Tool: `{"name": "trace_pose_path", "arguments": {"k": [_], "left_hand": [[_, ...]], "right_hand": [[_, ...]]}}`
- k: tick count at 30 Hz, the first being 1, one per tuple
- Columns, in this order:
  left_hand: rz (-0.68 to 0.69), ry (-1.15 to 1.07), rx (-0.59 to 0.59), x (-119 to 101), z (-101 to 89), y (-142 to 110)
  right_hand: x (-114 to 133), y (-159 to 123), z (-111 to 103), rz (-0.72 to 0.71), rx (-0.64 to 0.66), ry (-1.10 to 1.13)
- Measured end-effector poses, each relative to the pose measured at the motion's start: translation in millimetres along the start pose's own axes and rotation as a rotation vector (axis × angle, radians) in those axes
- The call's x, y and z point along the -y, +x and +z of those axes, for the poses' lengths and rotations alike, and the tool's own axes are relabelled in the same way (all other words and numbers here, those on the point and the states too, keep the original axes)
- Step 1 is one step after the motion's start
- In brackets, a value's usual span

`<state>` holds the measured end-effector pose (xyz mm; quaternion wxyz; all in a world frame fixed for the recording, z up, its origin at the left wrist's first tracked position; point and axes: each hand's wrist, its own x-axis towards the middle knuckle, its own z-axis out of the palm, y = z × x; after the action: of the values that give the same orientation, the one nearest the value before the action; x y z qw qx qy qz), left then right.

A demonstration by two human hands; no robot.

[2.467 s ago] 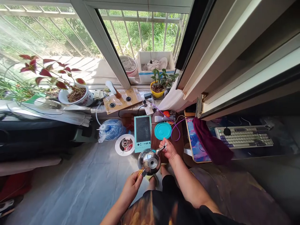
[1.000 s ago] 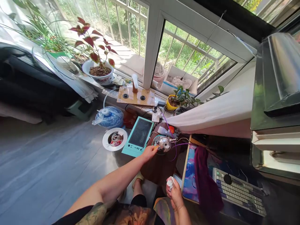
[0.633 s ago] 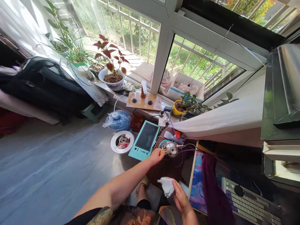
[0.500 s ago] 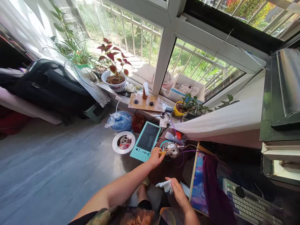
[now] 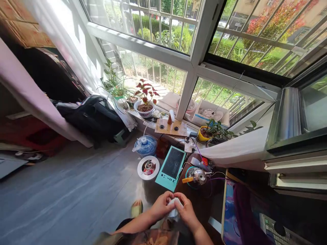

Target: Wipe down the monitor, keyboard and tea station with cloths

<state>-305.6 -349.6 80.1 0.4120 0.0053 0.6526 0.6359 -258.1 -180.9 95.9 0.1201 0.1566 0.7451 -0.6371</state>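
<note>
My left hand (image 5: 162, 206) and my right hand (image 5: 187, 211) meet low in the middle of the view, in front of my body. Between them is a crumpled white tissue (image 5: 173, 213), and the fingers of both hands are closed on it. Just beyond them, on a dark round table (image 5: 184, 187), stands a shiny round pot (image 5: 198, 175) with an orange handle (image 5: 187, 180) pointing left. Neither hand touches that pot.
A turquoise computer case (image 5: 166, 183) stands beyond my hands, beside a white-rimmed bin (image 5: 140, 170) and a blue water bottle (image 5: 146, 146). Potted plants (image 5: 144, 108) line the windowsill. At right a desk holds a purple cloth (image 5: 244, 211) and a keyboard (image 5: 268, 228).
My left hand has let go of the pot's orange handle and come back to the tissue in my right hand. The view has tilted up and turned left.
</note>
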Motion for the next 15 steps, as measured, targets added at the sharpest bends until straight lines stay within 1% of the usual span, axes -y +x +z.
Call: {"name": "trace_pose_path", "arguments": {"k": [3, 7, 9, 12, 15], "left_hand": [[0.035, 0.042, -0.027, -9, -43.2, -9], [0.075, 0.056, 0.033, -27, -117.0, -18], [0.092, 0.047, 0.069, -36, -155.1, -24], [0.11, 0.037, 0.111, -42, -207.7, -34], [0.088, 0.051, 0.126, -39, -249.0, -36]], "right_hand": [[13, 9, 25, 0.054, 0.039, -0.008], [33, 13, 64, 0.129, 0.029, 0.044], [44, 14, 90, 0.176, 0.009, 0.117], [55, 20, 138, 0.23, 0.012, 0.306], [60, 34, 185, 0.288, 0.0, 0.519]]}}
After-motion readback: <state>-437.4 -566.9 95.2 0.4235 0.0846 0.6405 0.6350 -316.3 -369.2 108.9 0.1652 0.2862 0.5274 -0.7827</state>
